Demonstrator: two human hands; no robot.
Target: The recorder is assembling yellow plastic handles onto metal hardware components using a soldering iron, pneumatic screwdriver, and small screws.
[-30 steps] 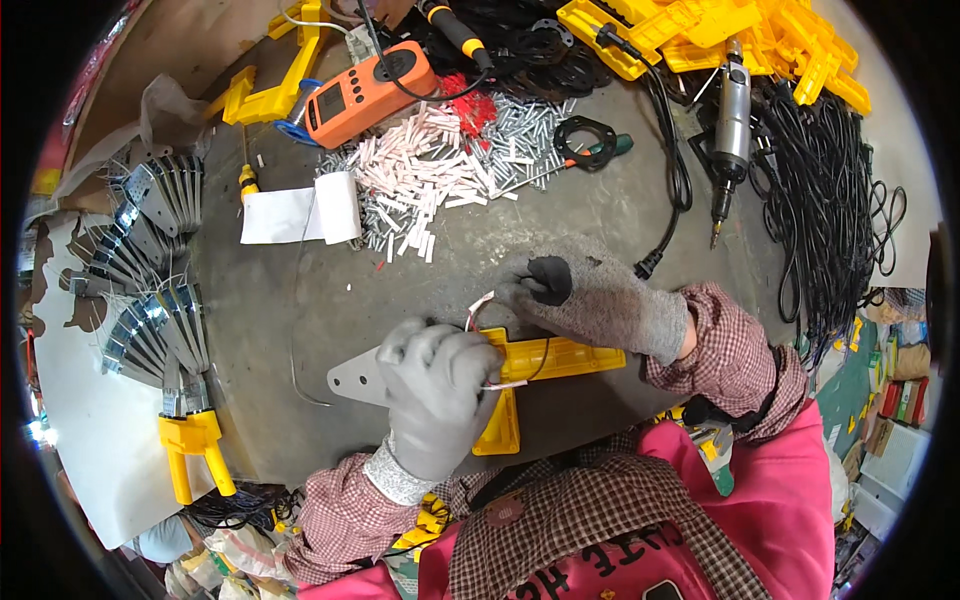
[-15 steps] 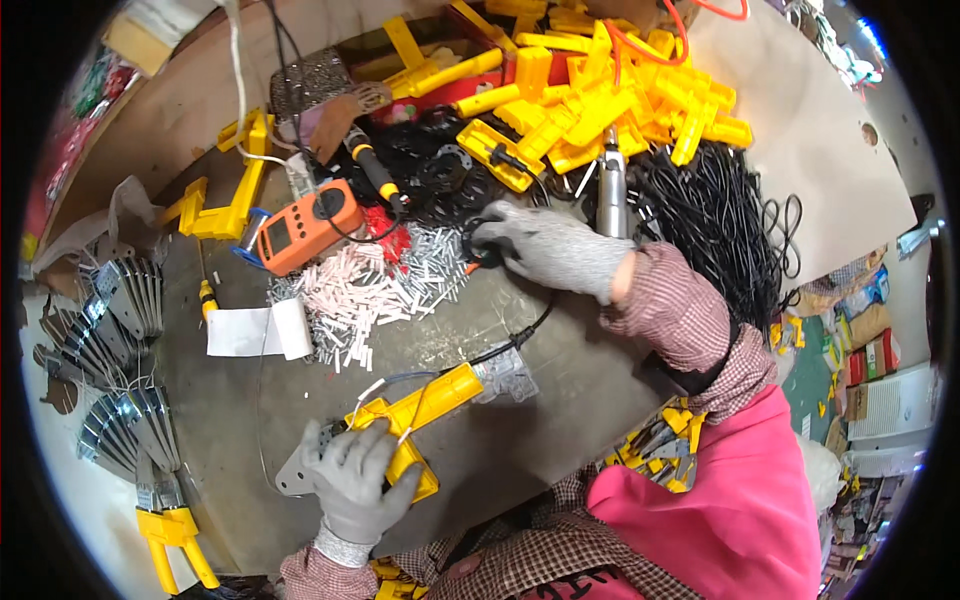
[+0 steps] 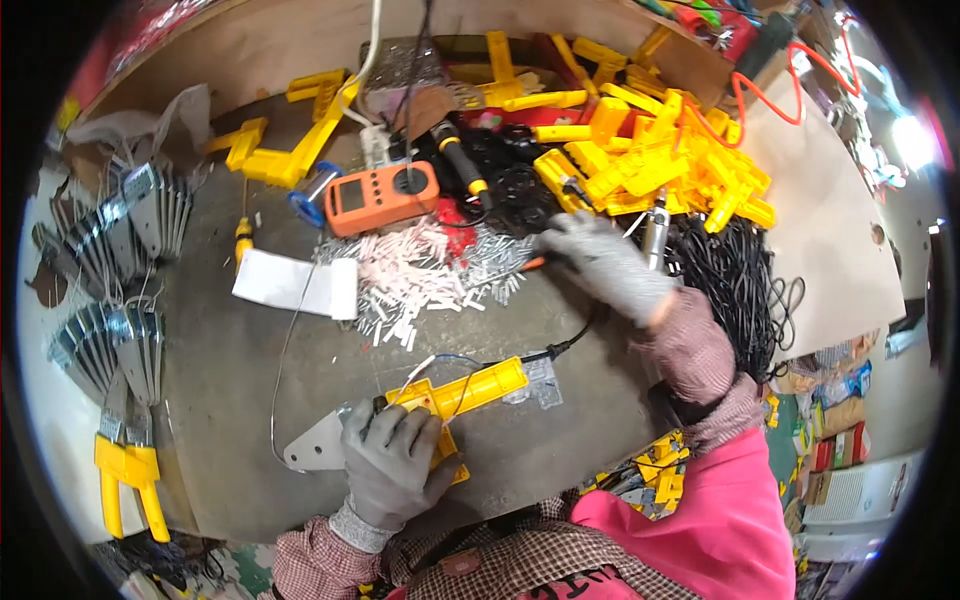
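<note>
My left hand (image 3: 390, 460), in a grey glove, presses its curled fingers over the wide end of a yellow plastic handle housing (image 3: 490, 386) lying on the table. A grey metal plate (image 3: 318, 444) juts out to the left of that hand. Thin wires run inside the housing, and a black power cord (image 3: 566, 347) leaves its far end. My right hand (image 3: 612, 268), also gloved, reaches to the edge of a heap of small black parts (image 3: 515, 190). Its fingers are bent together around something mostly hidden; an orange tip (image 3: 533, 264) shows beside them.
Behind the small white and metal sleeves (image 3: 415, 265) lies an orange meter (image 3: 382, 198). Yellow housings (image 3: 650, 150) pile up at the back right, above an air screwdriver (image 3: 656, 235) and bundled black cords (image 3: 730, 280). Metal blades (image 3: 135, 350) fan out at the left.
The view has shifted, so the table's things appear farther right. My left hand remains on the housing; my right hand stays by the black parts, and the black ring at its fingertips no longer shows.
</note>
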